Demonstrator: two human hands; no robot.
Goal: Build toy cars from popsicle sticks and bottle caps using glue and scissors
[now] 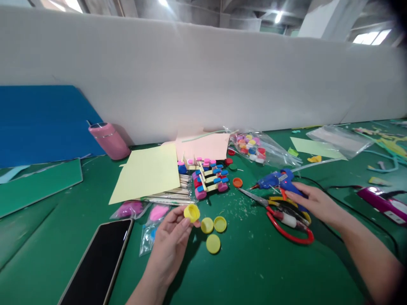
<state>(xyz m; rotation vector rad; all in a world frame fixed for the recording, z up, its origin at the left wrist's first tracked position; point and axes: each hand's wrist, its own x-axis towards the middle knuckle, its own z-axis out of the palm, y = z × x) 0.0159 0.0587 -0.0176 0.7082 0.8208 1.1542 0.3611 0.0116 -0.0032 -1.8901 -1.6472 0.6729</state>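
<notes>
My left hand [173, 237] pinches a yellow bottle cap [191, 212] between thumb and fingers, its hollow side tilted toward me. Three more yellow caps [213, 244] lie on the table just right of it. Around the handle of a blue hot glue gun [273, 180] close the fingers of my right hand [313, 201]; the nozzle points left. Under and in front of that hand are scissors [254, 197] and red-handled pliers [289, 226], partly overlapping. Beyond the caps stands a small assembly of sticks with pink and blue pieces [210, 180].
A phone [98, 262] lies at front left, near a pale yellow sheet [149, 173] covering some wooden sticks. A pink cup [110, 140] leans against the white partition [203, 80]. Coloured caps fill a plastic bag [251, 148]. A purple device [383, 203] and black cable sit at right.
</notes>
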